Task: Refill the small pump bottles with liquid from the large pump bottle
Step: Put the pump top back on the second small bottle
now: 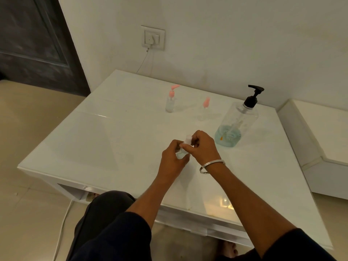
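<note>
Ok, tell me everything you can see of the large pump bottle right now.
The large pump bottle stands upright on the white table, right of both hands, touched by neither. Its body is clear plastic, squarish, with a black pump head on top and a dip tube visible inside. Pale blue liquid fills only the bottom part. It is apart from the small bottles.

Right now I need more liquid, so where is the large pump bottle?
In the head view the large pump bottle stands upright on the right side of the white table, just beyond and right of the right hand, near the wall.
</note>
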